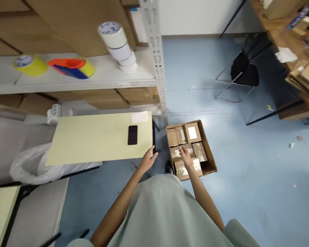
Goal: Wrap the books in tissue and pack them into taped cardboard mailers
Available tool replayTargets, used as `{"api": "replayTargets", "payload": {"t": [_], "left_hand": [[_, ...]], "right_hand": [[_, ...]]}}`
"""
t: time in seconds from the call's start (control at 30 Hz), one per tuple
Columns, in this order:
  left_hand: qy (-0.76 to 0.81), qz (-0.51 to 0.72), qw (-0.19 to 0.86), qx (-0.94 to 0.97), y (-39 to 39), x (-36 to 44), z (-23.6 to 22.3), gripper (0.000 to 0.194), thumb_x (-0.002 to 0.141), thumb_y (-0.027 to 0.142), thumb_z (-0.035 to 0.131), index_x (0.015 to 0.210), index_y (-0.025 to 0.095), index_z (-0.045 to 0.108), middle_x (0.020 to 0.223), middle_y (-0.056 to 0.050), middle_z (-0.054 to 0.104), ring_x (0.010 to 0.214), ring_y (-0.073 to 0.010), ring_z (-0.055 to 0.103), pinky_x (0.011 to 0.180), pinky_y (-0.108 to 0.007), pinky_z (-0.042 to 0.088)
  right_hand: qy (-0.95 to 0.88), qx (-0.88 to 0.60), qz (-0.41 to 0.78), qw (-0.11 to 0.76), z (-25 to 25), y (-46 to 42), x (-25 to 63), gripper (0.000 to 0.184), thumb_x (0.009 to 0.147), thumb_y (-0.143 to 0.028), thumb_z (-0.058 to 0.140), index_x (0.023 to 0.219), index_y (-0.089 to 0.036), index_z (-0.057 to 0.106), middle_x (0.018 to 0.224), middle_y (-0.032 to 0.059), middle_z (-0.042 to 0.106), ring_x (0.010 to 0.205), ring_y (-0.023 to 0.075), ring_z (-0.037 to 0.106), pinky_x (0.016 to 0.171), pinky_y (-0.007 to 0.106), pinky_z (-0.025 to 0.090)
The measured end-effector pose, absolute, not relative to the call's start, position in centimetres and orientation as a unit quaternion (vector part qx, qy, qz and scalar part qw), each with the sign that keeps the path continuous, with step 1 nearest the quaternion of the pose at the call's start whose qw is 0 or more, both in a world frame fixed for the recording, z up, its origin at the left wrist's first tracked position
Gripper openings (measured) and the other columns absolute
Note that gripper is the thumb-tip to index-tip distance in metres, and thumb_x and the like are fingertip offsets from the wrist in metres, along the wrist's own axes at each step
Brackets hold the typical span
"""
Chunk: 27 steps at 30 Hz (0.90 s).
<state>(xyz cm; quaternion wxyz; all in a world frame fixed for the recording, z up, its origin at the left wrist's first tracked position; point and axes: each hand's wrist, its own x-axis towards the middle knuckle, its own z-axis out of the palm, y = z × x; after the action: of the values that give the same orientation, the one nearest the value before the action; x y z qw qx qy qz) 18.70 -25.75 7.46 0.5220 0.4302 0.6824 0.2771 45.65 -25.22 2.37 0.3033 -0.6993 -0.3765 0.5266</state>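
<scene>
My left hand (147, 160) is open, thumb and fingers apart, by the right front corner of a pale yellow tabletop (92, 137). A black phone (132, 135) lies on that top, with white paper slips (139, 117) behind it. My right hand (185, 157) hovers over an open cardboard carton (211, 164) on the floor. Its fingers are loosely bent, and I see nothing in them. Several small taped brown boxes (192, 132) fill much of the carton, some with white labels.
A metal shelf (139, 82) stands behind the tabletop, bearing a stack of white tape rolls (115, 41), a yellow roll (31, 65) and an orange-and-blue tape dispenser (72, 67). On the right are a black folding chair (244, 70) and a cluttered wooden table (275, 29).
</scene>
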Motion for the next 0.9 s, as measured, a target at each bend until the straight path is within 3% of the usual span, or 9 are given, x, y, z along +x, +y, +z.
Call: {"api": "replayTargets", "payload": {"t": [0.2, 0.37, 0.53, 0.8, 0.9], "left_hand": [[0.734, 0.319, 0.493, 0.341, -30.7, 12.3, 7.8, 0.049, 0.095, 0.038, 0.076, 0.142, 0.024, 0.068, 0.160, -0.012, 0.062, 0.153, -0.0316, 0.053, 0.124, -0.041, 0.047], [0.739, 0.357, 0.492, 0.291, -34.3, 7.1, 8.0, 0.052, 0.095, 0.045, 0.075, 0.141, 0.022, 0.069, 0.159, -0.015, 0.062, 0.155, -0.0341, 0.052, 0.124, -0.044, 0.048], [0.732, 0.347, 0.504, 0.299, -37.7, -0.3, 8.6, 0.065, 0.097, 0.060, 0.065, 0.149, 0.020, 0.064, 0.164, -0.015, 0.058, 0.154, -0.0342, 0.053, 0.127, -0.048, 0.045], [0.779, 0.374, 0.437, 0.249, -44.3, -15.2, 9.7, 0.070, 0.092, 0.068, 0.061, 0.143, 0.020, 0.067, 0.160, -0.017, 0.062, 0.148, -0.0368, 0.059, 0.123, -0.051, 0.050], [0.798, 0.384, 0.408, 0.225, -46.3, -20.3, 9.8, 0.066, 0.091, 0.065, 0.062, 0.139, 0.022, 0.069, 0.157, -0.016, 0.065, 0.148, -0.0369, 0.060, 0.121, -0.051, 0.052]], "right_hand": [[-0.466, -0.633, 0.568, 0.244, 1.8, -20.6, 35.8, 0.064, 0.104, -0.059, 0.054, 0.149, -0.013, 0.061, 0.149, 0.0215, 0.069, 0.138, 0.0291, 0.068, 0.115, 0.043, 0.055], [-0.622, -0.578, 0.491, 0.193, 1.0, -15.9, 25.5, 0.046, 0.109, -0.038, 0.051, 0.150, -0.018, 0.056, 0.149, 0.0178, 0.070, 0.128, 0.0233, 0.073, 0.107, 0.038, 0.058], [-0.708, -0.530, 0.412, 0.221, -1.3, -12.1, 17.4, 0.040, 0.108, -0.031, 0.048, 0.144, -0.016, 0.057, 0.144, 0.0195, 0.072, 0.111, 0.0255, 0.077, 0.105, 0.042, 0.059], [-0.723, -0.570, 0.333, 0.201, -3.3, -12.5, 13.1, 0.042, 0.098, -0.020, 0.041, 0.133, -0.012, 0.063, 0.133, 0.0251, 0.075, 0.127, 0.0346, 0.069, 0.114, 0.058, 0.052], [-0.724, -0.587, 0.303, 0.199, -3.2, -13.4, 12.7, 0.044, 0.098, -0.023, 0.039, 0.134, -0.014, 0.063, 0.133, 0.0233, 0.075, 0.127, 0.0323, 0.069, 0.112, 0.055, 0.054]]}}
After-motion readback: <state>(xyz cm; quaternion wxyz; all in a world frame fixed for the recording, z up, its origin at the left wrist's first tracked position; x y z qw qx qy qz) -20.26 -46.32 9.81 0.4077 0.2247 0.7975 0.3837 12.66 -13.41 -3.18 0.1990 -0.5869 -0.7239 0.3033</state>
